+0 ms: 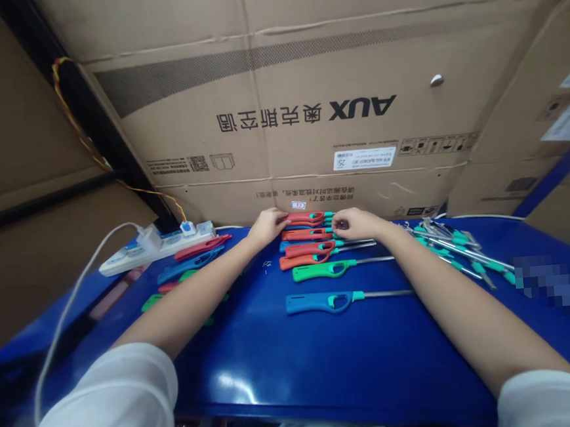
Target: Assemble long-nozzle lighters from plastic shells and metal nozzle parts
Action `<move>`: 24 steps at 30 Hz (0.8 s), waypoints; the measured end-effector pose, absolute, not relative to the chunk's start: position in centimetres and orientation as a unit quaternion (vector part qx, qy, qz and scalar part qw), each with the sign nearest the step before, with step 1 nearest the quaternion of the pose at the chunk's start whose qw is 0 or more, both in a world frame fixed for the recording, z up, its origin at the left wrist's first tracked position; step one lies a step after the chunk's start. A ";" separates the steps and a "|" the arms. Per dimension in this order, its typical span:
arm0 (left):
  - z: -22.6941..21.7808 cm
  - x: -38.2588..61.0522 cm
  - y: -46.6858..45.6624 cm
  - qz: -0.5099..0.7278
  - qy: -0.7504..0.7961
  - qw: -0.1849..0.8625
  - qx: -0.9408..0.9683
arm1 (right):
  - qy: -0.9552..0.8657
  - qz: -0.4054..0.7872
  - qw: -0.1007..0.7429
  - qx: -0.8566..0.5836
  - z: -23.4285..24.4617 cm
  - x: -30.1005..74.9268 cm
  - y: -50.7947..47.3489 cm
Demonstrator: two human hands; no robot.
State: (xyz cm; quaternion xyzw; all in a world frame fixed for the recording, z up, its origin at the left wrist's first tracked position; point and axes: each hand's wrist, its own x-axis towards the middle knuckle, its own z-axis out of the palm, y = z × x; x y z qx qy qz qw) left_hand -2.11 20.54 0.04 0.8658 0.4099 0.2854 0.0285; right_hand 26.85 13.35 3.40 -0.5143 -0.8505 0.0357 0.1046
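Gas lighters with long metal tubes lie in a row in the middle of the blue table. At the row's far end, my left hand [267, 225] has its fingers closed on the handle end of a red lighter [305, 218]. My right hand [356, 223] is curled, thumb and fingers pinched by the teal collars at the same end; exactly what it grips is hidden. Closer to me lie an orange-red lighter [301, 261], a green lighter [314, 272] and a blue lighter [306, 303], handles left and tubes right. My right forearm covers some tube tips.
Metal tubes with teal collars [466, 252] are heaped on the right. Loose red, blue and green handles [190, 267] lie left, partly behind my left forearm. A white power strip [156, 243] with a trailing cable [61, 323] stands back left. A cardboard wall [278, 69] rises behind the table.
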 end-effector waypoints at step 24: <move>0.7 -2.2 18.5 0.257 0.397 0.000 0.881 | -0.821 0.039 0.162 -0.545 1.6 25.7 14.0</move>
